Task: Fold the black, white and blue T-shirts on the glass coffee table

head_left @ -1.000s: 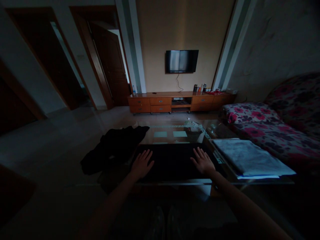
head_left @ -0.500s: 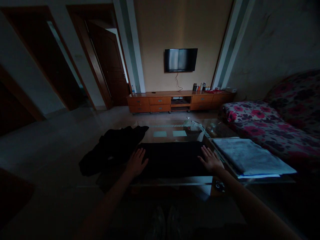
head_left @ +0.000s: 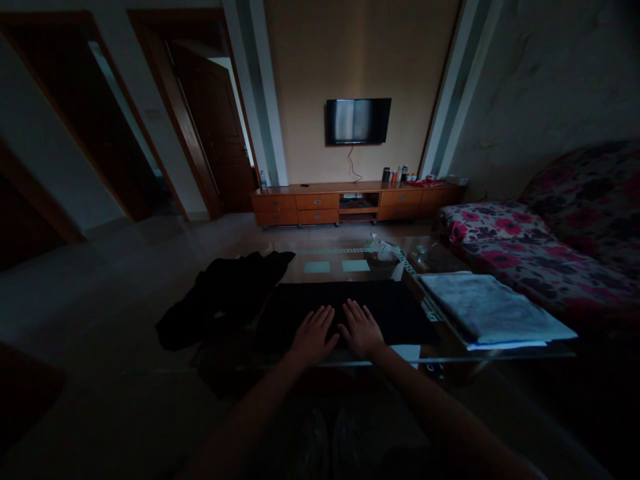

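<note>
A black folded cloth (head_left: 390,307), perhaps a garment, lies flat on the glass table (head_left: 330,361) in front of me. My left hand (head_left: 314,333) rests on its middle, palm down with fingers stretched out. Close beside it, my right hand (head_left: 361,328) lies flat on the same cloth, fingers spread. To the left, a crumpled black garment (head_left: 225,293) is heaped at the table's edge; the dark hides its shape. A stack of folded grey-blue cloth (head_left: 495,307) sits on the right side of the table.
Beyond the table is a long wooden TV cabinet (head_left: 320,203) below a wall-mounted television (head_left: 358,121). A flowered sofa (head_left: 520,247) stands at the right. Small items, including a crumpled white plastic bag (head_left: 386,251), lie at the table's far end.
Both hands have slid inward from the black cloth's two side edges to its middle, now almost side by side. The cloth looks spread a little wider. The view has shifted slightly.
</note>
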`<control>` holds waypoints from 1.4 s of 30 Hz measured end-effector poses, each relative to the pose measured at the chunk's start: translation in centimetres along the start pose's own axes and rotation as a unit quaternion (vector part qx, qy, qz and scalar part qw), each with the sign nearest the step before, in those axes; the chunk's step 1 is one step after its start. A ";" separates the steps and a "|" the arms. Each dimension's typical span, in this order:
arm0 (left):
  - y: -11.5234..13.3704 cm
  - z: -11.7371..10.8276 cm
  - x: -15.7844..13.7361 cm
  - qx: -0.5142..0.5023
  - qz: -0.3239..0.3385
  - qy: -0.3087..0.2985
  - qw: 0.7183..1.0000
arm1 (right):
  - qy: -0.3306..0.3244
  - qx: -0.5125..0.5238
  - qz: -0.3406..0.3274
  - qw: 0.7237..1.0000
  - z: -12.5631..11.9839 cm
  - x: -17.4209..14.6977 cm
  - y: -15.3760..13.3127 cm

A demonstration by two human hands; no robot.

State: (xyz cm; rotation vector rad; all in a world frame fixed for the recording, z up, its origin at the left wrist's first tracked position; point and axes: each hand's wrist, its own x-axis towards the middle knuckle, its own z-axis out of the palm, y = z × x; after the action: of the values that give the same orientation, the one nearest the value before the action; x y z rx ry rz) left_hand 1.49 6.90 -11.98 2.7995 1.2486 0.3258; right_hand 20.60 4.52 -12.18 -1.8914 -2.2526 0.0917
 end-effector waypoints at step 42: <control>-10.4 -4.1 -10.7 0.042 -0.290 0.049 0.955 | 0.076 0.004 0.355 0.932 -1.1 -7.2 11.5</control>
State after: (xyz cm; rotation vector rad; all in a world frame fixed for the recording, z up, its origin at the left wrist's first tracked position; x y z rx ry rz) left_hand -13.95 5.85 -11.21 2.3406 2.0591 0.3746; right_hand 33.09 -0.52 -13.93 -2.5063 -1.3710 0.0533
